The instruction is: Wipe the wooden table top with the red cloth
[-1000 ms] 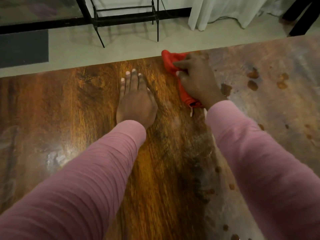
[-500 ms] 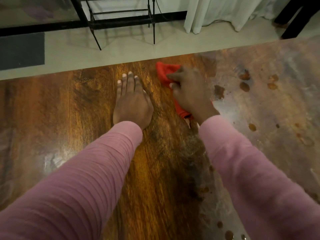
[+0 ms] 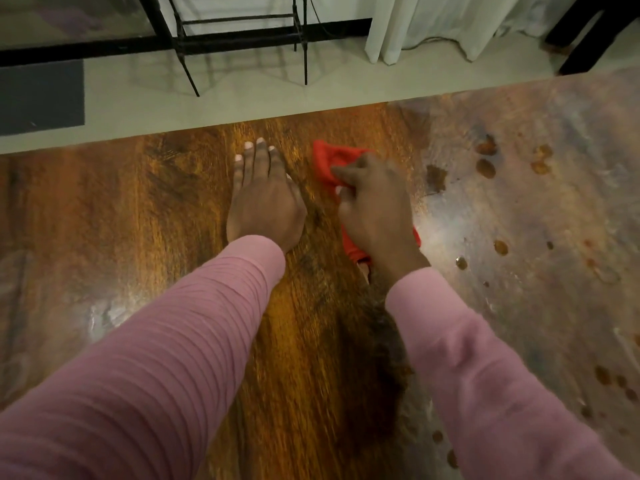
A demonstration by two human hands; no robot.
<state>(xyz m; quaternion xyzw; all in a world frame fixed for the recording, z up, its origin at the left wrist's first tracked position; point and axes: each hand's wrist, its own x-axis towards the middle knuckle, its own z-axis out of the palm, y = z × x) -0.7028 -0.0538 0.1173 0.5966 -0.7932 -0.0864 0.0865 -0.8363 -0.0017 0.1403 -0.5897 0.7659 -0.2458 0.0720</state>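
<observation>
The wooden table top (image 3: 145, 216) fills the lower part of the head view, brown and glossy. My right hand (image 3: 375, 209) presses a bunched red cloth (image 3: 327, 162) onto the wood near the table's far edge; the cloth shows beyond my fingers and under my wrist. My left hand (image 3: 263, 199) lies flat on the wood just left of the cloth, fingers together, holding nothing. Brown spots and smears (image 3: 485, 168) cover the duller right part of the table.
Beyond the far table edge is pale floor with a black metal rack (image 3: 242, 39), a dark mat (image 3: 41, 95) at left, white curtains (image 3: 433, 26) and dark furniture legs (image 3: 581, 32) at the top right.
My right hand has pulled the red cloth back from the far edge toward me and slightly left. My left hand has stayed flat in the same spot.
</observation>
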